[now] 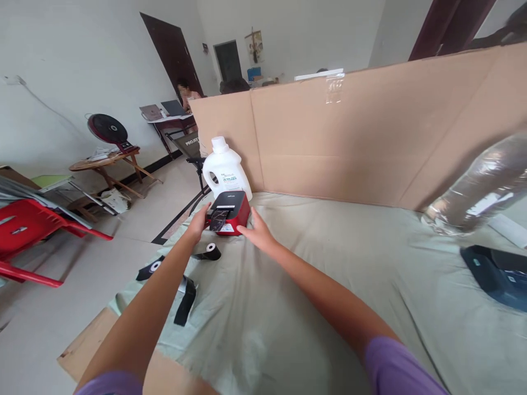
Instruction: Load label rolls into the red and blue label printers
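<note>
A red label printer [244,215] with a black top sits on the green cloth, a strip of dark film hanging out of its front. My left hand [199,221] is at its left side, fingers against the casing and partly hidden. On the opposite side, my right hand [260,235] holds the printer's lower right edge, thumb at the front. A white jug [224,167] stands upright just behind the printer. Nearer to me on the cloth lie a small black roll [213,252], another black roll [149,269] by my left forearm, and a black strip [186,303].
A cardboard panel [329,142] walls off the back of the cloth-covered surface [304,307]. At right are a plastic-wrapped bundle [477,186] and a dark device [498,274]. A red chair [33,230] and a fan [107,130] stand left; a person [187,96] is behind.
</note>
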Action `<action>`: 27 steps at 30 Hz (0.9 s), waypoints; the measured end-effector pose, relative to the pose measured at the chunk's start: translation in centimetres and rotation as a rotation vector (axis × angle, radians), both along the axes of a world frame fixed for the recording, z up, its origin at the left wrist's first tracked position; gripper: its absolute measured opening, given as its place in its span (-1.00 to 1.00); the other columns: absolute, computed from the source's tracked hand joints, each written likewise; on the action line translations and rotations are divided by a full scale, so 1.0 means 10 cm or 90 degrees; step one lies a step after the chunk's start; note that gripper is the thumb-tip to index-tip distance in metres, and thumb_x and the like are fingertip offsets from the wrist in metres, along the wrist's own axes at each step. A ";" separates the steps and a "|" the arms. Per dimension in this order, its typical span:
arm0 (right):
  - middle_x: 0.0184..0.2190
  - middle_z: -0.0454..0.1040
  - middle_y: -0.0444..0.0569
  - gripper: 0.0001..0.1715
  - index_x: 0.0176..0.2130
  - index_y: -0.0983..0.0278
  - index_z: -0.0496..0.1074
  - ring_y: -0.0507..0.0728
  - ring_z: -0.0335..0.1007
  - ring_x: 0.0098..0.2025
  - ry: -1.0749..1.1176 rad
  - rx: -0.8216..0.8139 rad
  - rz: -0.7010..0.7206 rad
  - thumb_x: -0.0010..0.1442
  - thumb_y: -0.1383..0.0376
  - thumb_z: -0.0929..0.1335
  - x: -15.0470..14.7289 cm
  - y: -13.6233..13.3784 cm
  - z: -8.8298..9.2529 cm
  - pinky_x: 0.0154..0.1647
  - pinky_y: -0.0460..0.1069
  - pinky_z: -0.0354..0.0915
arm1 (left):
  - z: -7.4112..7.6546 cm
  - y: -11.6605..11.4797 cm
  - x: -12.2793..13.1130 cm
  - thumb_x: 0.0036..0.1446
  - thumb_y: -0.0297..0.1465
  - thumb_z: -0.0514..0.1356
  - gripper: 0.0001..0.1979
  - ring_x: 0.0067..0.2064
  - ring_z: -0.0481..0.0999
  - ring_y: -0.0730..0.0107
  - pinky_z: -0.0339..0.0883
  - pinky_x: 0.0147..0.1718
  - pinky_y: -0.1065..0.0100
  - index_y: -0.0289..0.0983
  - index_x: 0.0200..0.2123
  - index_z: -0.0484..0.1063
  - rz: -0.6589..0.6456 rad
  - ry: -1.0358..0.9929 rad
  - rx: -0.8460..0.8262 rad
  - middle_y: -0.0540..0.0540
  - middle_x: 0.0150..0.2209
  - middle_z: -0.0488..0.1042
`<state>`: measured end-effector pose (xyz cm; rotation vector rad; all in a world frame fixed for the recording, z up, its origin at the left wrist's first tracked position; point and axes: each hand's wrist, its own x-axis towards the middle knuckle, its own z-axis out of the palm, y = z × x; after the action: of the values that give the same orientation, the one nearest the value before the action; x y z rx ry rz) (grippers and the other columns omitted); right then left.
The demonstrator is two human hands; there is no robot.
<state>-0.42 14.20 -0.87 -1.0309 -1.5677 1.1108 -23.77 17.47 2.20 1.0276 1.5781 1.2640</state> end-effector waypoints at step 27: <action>0.01 0.43 0.12 -0.43 0.12 0.24 0.32 0.20 0.40 -0.02 -0.228 0.065 -0.402 0.09 0.33 0.25 3.00 -1.97 -0.36 0.06 0.17 0.35 | -0.18 -1.26 -0.28 0.14 -0.03 0.05 -0.34 -0.08 0.59 0.00 0.40 -0.07 0.17 -0.18 0.25 0.35 -0.318 0.823 -0.038 -0.16 -0.04 0.58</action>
<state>29.63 -5.51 -4.46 -1.5715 -1.3887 0.4252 -26.56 4.92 0.40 2.2470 1.9659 0.0867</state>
